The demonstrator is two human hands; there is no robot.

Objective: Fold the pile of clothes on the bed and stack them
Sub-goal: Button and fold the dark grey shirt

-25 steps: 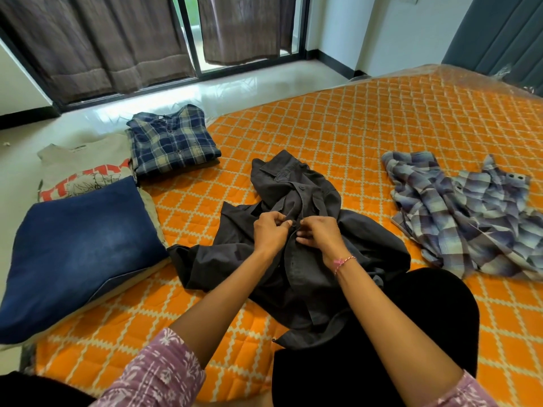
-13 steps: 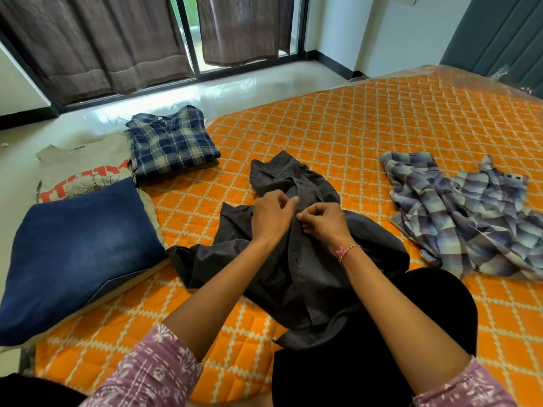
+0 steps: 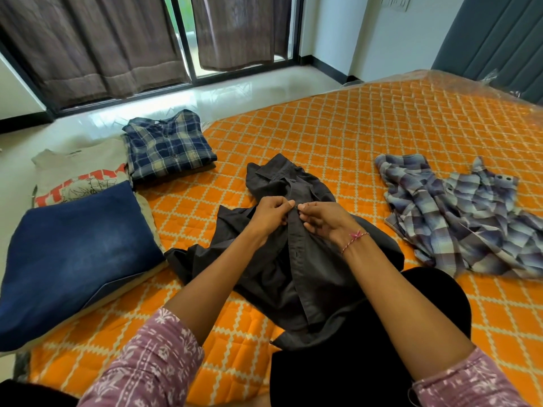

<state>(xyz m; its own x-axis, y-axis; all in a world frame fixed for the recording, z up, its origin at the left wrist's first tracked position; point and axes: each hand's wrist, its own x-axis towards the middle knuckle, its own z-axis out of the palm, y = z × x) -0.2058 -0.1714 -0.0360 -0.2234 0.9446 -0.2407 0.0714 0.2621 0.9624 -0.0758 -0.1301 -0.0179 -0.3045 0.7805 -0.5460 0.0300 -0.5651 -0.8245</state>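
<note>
Clothes for folding lie spread on an orange quilted bed (image 3: 352, 133), seen from the wearer's head. Left hand (image 3: 271, 214) and right hand (image 3: 324, 221) meet fingertip to fingertip over a dark grey shirt (image 3: 296, 259), each pinching the button placket; it looks as if a button is being fastened before folding. The shirt lies directly under and ahead of both hands, its long axis running from the collar at the far end to the hem near the person's lap, and both hands are equally close to it. On the left sit folded items: blue jeans (image 3: 76, 254) nearest, a printed t-shirt (image 3: 82, 174) beneath and behind them, and a navy plaid shirt (image 3: 167, 145) farther off. On the right, well apart, a pale blue plaid shirt (image 3: 458, 218) lies crumpled, not yet folded. Nothing lies between the hands and the folded items.
</note>
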